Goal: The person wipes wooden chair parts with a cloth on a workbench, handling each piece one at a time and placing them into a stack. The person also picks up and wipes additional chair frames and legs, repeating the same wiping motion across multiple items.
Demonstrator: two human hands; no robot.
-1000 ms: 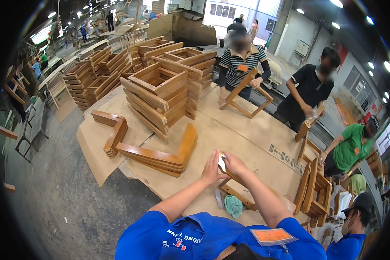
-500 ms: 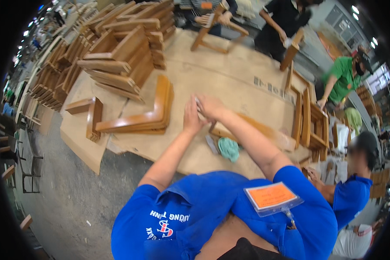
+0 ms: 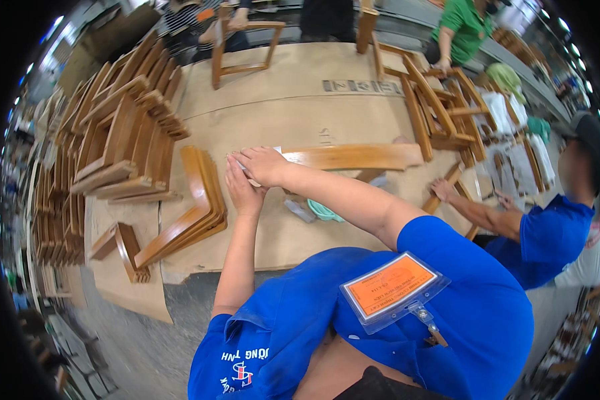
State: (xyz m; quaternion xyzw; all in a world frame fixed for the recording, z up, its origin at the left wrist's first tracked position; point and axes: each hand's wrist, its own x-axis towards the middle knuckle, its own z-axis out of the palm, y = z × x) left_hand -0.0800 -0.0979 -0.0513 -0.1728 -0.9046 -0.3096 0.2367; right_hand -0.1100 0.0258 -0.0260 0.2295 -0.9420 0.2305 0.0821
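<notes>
- Brown, glossy wood in the head view: the bar [image 3: 353, 157] sits above the cardboard [image 3: 260, 120], stretching rightward from the hands.
- Right hand [image 3: 263, 166] and left hand [image 3: 245, 195] are together at the bar's left end, the right one overlapping the left; I cannot tell whether either grips the bar.
- White material [image 3: 278, 150] shows by the right hand.
- Green cloth [image 3: 325, 211] and a grey piece [image 3: 300, 211] lie side by side, nearer the body.
- Angled wooden pieces [image 3: 203, 210] are stacked left of the hands, apart from them.
</notes>
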